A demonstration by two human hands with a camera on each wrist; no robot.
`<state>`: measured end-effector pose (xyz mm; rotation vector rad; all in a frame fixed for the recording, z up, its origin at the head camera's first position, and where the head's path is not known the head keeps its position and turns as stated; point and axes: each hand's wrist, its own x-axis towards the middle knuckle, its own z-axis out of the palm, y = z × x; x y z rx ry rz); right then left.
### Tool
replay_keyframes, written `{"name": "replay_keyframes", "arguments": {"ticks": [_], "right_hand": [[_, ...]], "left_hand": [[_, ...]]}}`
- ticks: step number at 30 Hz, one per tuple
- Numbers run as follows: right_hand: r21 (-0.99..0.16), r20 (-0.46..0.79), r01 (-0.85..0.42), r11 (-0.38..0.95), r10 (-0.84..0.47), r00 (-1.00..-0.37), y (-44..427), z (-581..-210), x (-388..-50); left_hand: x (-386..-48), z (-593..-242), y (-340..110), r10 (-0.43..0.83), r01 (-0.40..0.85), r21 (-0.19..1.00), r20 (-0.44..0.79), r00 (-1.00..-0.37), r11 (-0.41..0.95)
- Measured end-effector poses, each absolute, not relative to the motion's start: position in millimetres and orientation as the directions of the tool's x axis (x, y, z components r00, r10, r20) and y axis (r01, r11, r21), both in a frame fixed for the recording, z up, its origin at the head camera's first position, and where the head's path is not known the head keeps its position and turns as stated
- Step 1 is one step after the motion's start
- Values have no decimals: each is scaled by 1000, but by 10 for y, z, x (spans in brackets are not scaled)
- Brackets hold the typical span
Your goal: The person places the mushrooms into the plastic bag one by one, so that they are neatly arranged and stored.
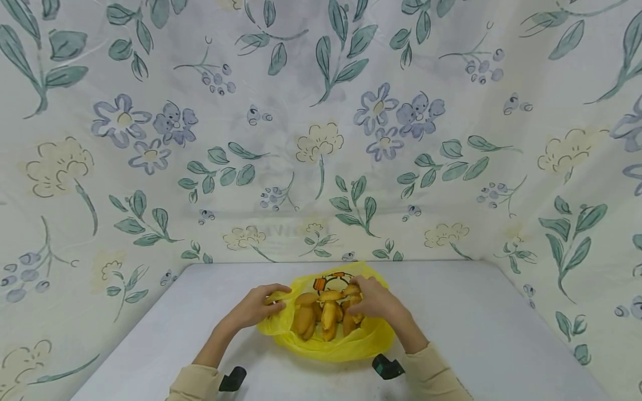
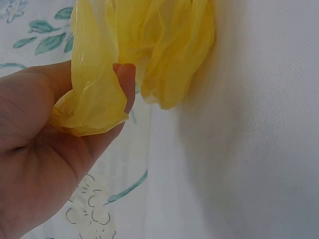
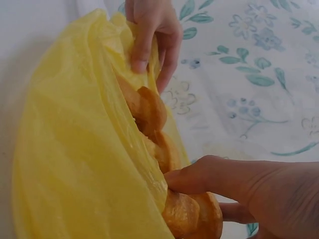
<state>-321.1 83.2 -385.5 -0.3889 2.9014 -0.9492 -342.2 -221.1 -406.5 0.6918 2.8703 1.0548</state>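
A yellow plastic bag (image 1: 333, 352) lies open on the white table, its mouth facing me in the head view. Several golden-brown, mushroom-shaped pieces (image 1: 329, 312) sit side by side in it. My left hand (image 1: 256, 306) grips the bag's left edge, and in the left wrist view the thin plastic (image 2: 94, 99) is folded between thumb and fingers. At the right end, my right hand (image 1: 376, 301) holds the rightmost mushroom-shaped piece (image 3: 202, 219), thumb on the near side and fingers behind, partly hidden. The bag's rim touches that thumb.
White tabletop (image 1: 200, 312) surrounds the bag. Behind and at the sides hangs a floral cloth (image 1: 321, 167). Black devices stick out by the left wrist (image 1: 233, 380) and the right wrist (image 1: 387, 367). An orange and black print (image 1: 320, 284) shows on the bag's back.
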Motion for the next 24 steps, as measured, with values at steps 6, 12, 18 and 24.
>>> {"name": "replay_keyframes", "arguments": {"ticks": [6,12,18,24], "right_hand": [[-593,41,-225,773,-250,-967,809,-3895,-3210],[-594,35,-217,775,-244,-969,772,-3933,-3210],[-595,26,-206,777,-238,-971,757,-3954,-3219],[-597,28,-212,774,-244,-969,755,-3967,-3221]], "left_hand": [[-3405,-4058,-2196,398,396,615,142,-906,682],[-3405,-4049,-2205,400,398,610,142,-905,685],[-3422,-4063,-2213,403,397,616,138,-905,680],[-3438,-4070,-2214,402,396,621,139,-905,677]]}}
